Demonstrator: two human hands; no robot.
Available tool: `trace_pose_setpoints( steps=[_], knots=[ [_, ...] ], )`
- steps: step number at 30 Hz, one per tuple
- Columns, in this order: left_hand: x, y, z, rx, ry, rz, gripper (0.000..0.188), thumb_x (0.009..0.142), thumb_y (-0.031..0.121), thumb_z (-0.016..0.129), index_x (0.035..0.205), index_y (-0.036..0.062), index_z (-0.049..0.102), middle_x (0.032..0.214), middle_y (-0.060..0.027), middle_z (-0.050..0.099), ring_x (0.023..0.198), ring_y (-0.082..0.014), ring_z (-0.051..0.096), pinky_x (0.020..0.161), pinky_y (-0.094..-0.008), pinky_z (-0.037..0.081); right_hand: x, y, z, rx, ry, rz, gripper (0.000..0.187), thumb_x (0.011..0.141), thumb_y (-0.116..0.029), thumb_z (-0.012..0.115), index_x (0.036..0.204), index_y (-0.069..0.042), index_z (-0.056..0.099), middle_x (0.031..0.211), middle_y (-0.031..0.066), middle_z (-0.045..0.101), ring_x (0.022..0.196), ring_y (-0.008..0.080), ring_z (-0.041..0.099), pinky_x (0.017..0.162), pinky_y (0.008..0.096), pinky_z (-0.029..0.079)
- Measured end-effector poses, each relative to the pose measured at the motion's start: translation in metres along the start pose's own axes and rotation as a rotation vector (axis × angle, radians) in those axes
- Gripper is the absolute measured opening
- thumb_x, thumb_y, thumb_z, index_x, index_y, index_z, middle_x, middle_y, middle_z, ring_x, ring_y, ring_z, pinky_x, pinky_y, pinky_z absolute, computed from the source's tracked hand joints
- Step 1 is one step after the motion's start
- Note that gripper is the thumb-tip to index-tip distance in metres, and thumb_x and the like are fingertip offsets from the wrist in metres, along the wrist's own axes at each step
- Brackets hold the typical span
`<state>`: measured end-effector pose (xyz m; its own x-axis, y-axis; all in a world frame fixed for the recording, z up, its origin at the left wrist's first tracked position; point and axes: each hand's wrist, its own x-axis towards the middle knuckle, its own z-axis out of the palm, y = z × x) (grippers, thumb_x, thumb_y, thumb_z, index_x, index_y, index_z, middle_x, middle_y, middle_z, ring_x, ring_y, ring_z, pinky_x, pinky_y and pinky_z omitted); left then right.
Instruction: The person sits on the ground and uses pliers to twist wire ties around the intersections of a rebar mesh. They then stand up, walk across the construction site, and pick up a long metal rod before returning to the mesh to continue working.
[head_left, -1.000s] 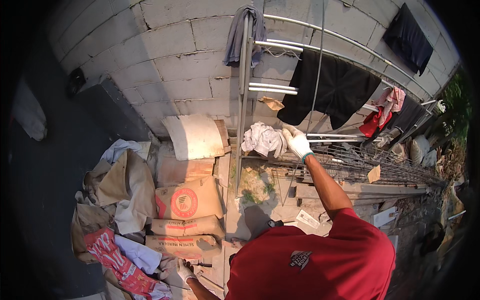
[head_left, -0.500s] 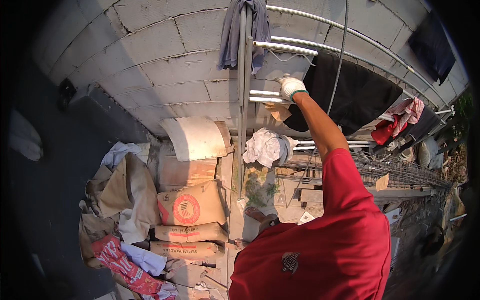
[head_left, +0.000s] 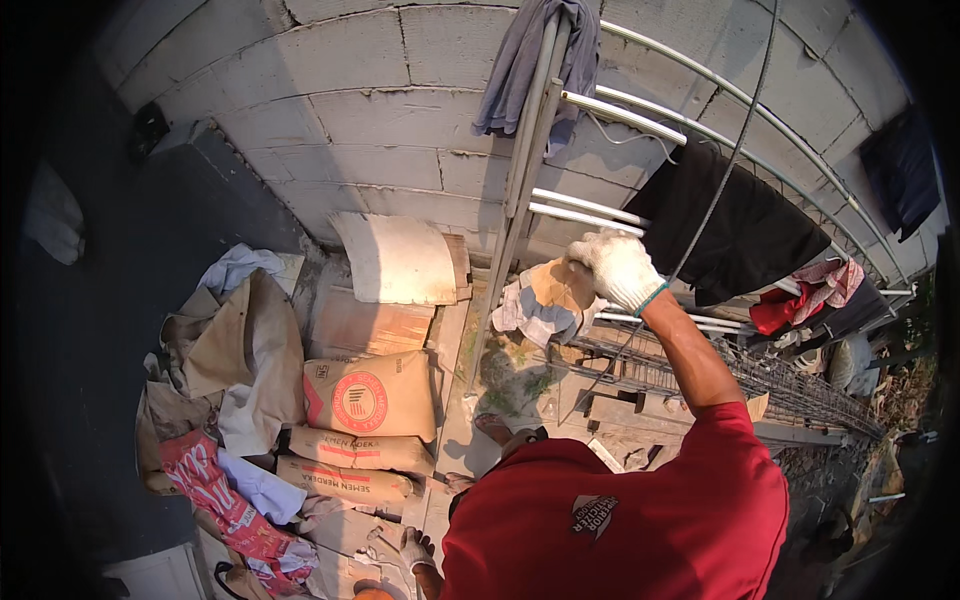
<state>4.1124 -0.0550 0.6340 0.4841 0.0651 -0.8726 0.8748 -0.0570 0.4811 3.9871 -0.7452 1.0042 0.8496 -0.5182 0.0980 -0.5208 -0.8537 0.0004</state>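
My right hand, in a white knitted glove with a green cuff, is closed on a torn piece of brown paper. The paper hangs in front of a white cloth bundle and below the rack's white tubes. Low in the picture, my left hand, gloved too, has its fingers apart and seems to hold nothing. Beside it lies a hammer with a light handle. An orange object shows only in part at the lower edge.
Brown cement bags lie stacked at the left, next to crumpled empty sacks. Black cloth and a grey cloth hang on the metal rack. A steel rebar cage stretches away right, before a grey block wall.
My right hand has come down from the rack tubes toward me, bringing the brown paper with it. My left hand has come into view at the bottom. The whole view has shifted.
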Motion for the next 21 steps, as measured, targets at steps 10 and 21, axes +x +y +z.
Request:
trace_pose_setpoints(
  steps=[10, 21],
  knots=[
    [-0.218, 0.177, 0.163, 0.469, -0.129, 0.757, 0.045, 0.097, 0.034, 0.068, 0.129, 0.0022, 0.067, 0.117, -0.0229, 0.072, 0.106, -0.0299, 0.070, 0.092, -0.0360, 0.053, -0.056, -0.299, 0.153, 0.542, -0.482, -0.378, 0.024, 0.097, -0.036, 0.060, 0.106, -0.018, 0.073, 0.101, 0.0153, 0.072, 0.095, 0.0369, 0.070, 0.081, 0.0506, 0.055],
    [-0.234, -0.017, 0.058, -0.354, -0.068, 0.448, 0.039, 0.106, 0.038, 0.057, 0.108, 0.0017, 0.072, 0.085, -0.0035, 0.070, 0.073, -0.0144, 0.064, 0.066, -0.0311, 0.052, -0.079, -0.424, 0.152, 0.423, -0.908, -0.961, 0.035, 0.095, -0.038, 0.066, 0.113, -0.008, 0.074, 0.100, 0.0210, 0.073, 0.095, 0.0362, 0.072, 0.083, 0.0417, 0.055]
  ],
)
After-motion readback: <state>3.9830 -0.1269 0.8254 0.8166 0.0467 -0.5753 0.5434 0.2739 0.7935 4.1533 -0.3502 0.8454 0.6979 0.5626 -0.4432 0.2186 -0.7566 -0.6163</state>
